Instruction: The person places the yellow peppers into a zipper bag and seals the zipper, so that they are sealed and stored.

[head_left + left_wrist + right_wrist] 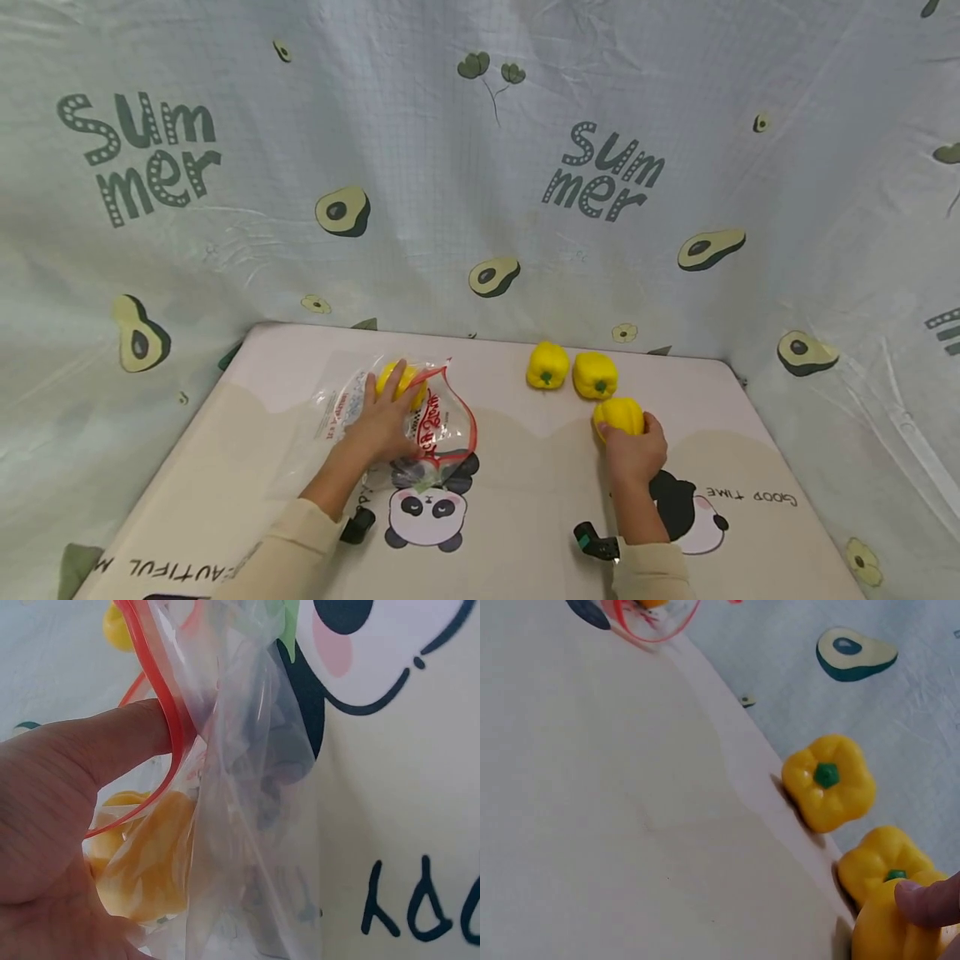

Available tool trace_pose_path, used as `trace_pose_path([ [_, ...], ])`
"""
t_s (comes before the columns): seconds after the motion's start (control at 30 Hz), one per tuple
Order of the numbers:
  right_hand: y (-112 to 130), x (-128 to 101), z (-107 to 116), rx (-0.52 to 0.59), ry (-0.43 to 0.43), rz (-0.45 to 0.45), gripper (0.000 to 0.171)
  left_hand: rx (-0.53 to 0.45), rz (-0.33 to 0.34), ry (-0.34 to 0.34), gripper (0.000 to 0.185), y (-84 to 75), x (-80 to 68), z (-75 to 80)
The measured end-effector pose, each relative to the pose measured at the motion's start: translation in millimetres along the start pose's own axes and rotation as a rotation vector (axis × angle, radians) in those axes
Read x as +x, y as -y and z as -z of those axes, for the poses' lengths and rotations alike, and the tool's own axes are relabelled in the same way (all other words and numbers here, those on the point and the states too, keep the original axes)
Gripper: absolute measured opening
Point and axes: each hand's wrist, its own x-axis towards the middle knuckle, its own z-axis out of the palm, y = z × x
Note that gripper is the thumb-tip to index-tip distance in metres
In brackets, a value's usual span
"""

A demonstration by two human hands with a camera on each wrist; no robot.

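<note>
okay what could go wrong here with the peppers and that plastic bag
The zip bag lies flat and limp, its red-edged mouth held open only by the left hand, so it may sag shut before another pepper arrives. The pepper already inside sits near that mouth and could roll out. The right hand covers the nearest yellow pepper close beside two others, so lifting it might knock them.

The zip bag (420,417) is thin clear plastic, crinkly and shiny, with a red plastic rim. The yellow peppers (595,375) look like smooth, slightly glossy plastic. The surface (540,467) is a matt printed mat, and the backdrop (480,167) is wrinkled cloth.
</note>
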Motion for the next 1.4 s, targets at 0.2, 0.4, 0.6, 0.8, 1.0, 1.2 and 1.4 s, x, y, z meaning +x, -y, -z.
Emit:
trace_pose_path([
  [0.2, 2.0, 0.2, -1.5, 0.047, 0.022, -0.036, 0.083, 0.0, -0.007, -0.003, 0.106, 1.0, -0.4, 0.1],
  [0.4, 6.2, 0.9, -6.0, 0.045, 0.033, -0.044, 0.083, -0.004, -0.008, 0.001, 0.105, -0.7, -0.3, 1.4],
  [0.6, 7.2, -2.0, -10.7, 0.039, 0.05, -0.057, 0.086, -0.002, -0.009, -0.001, 0.104, -0.9, -1.3, 2.9],
  [0.8, 9.4, -6.1, -12.3, 0.04, 0.068, -0.054, 0.085, 0.004, -0.017, -0.005, 0.103, -1.9, -2.9, 2.6],
  [1.0, 12.1, -8.7, -15.1, 0.035, 0.081, -0.036, 0.082, 0.003, -0.013, -0.008, 0.103, -2.6, -4.0, 1.8],
  [1.2, 13.4, -9.8, -19.0, 0.023, 0.091, -0.006, 0.081, -0.003, -0.001, -0.012, 0.104, -1.4, -2.6, 0.7],
  [1.4, 17.4, -12.6, -22.1, 0.009, 0.109, -0.003, 0.081, -0.004, 0.0, -0.018, 0.105, 0.3, -2.8, -1.1],
])
